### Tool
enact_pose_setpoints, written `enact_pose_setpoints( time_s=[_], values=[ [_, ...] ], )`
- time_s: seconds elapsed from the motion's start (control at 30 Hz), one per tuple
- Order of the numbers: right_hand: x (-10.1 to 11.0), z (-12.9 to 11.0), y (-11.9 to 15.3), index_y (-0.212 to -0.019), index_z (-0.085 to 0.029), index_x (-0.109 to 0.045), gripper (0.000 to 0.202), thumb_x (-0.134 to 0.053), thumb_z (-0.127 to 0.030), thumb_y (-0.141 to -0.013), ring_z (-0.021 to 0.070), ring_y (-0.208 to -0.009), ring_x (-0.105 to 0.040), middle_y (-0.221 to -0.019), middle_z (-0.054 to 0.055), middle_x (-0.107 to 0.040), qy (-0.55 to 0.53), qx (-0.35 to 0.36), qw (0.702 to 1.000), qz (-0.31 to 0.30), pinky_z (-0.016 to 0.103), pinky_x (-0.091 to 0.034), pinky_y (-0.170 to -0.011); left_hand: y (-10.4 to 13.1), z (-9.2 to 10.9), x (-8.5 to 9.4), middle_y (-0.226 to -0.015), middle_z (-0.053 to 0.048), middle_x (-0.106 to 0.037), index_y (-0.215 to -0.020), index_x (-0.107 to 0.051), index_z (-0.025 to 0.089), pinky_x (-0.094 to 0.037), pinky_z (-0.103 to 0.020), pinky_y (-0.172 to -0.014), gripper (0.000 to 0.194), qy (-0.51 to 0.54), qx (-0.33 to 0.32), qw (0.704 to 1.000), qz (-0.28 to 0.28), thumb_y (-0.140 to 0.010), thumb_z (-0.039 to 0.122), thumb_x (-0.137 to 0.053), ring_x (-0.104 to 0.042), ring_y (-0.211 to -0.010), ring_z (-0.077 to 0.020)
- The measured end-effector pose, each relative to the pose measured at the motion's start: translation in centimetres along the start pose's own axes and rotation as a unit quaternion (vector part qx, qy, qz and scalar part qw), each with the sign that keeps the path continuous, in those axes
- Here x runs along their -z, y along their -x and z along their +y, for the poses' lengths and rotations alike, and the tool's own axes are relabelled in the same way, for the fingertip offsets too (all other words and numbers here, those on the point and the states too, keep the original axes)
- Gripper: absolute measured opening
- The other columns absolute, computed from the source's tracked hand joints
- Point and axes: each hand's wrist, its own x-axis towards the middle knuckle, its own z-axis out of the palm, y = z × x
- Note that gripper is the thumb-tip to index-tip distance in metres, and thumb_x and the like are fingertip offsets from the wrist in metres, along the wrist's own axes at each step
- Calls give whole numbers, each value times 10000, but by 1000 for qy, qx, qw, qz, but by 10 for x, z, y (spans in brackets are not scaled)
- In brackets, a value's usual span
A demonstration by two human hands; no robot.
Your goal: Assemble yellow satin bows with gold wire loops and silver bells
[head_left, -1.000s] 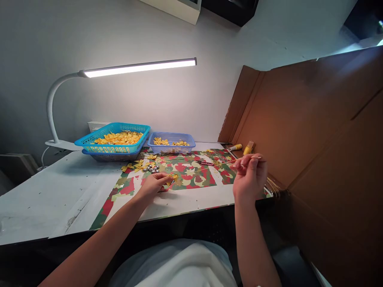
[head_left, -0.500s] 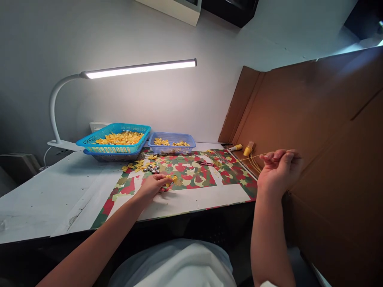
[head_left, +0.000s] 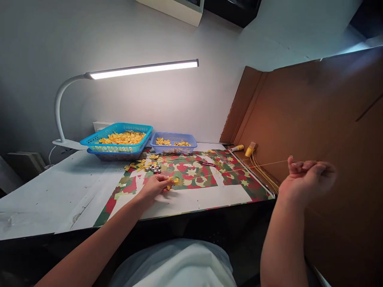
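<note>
My left hand (head_left: pixel 157 186) is low over the front of the patterned sheet, pinching a yellow ribbon bow (head_left: pixel 173 182) between thumb and fingertips. From the bow a thin gold cord (head_left: pixel 233 170) stretches taut to the right. Its other end is in my right hand (head_left: pixel 308 179), which is closed and raised in front of the cardboard, a little blurred. Beyond my left hand lie several loose yellow bows (head_left: pixel 140 164) and a cluster of small silver bells (head_left: pixel 153 169). Red-handled thread snips (head_left: pixel 206 163) rest on the sheet under the line of the cord.
A turquoise basket (head_left: pixel 89 143) heaped with yellow bows is stacked at the back left, beside a smaller blue basket (head_left: pixel 173 149). A desk lamp (head_left: pixel 143 69) arches above. Cardboard (head_left: pixel 299 115) walls the right side; a gold cord bundle (head_left: pixel 263 173) and yellow-white spool (head_left: pixel 237 148) lie near it.
My right hand has moved outward to the right, drawing the cord longer. My left hand stays nearly in place with the bow. The view has shifted slightly.
</note>
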Motion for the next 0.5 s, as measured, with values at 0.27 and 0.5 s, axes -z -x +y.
enact_pose_setpoints(
  time_s=[0.27, 0.5],
  values=[
    [0, 4, -1, -790, -245, -485, 123, -476, -184, -896, 82, -475, -411, -628, -85, -440, -8, 5, 1000, 28, 310, -583, -677, 4, 3, -3, -487, 31, -585, -520, -629, 161, -327, -208, -458, 258, -26, -15, 999, 13, -475, 342, -807, -446, -431, -78],
    [-3, -4, 7, -790, -238, -485, 129, -604, -272, -830, 79, -473, -444, -610, -95, -459, -41, 13, 999, -5, 304, -581, -660, 2, 2, -4, -537, 14, -605, -554, -608, 157, -343, -208, -465, 311, -8, -19, 1000, 9, -488, 372, -822, -464, -442, -80]
  ],
)
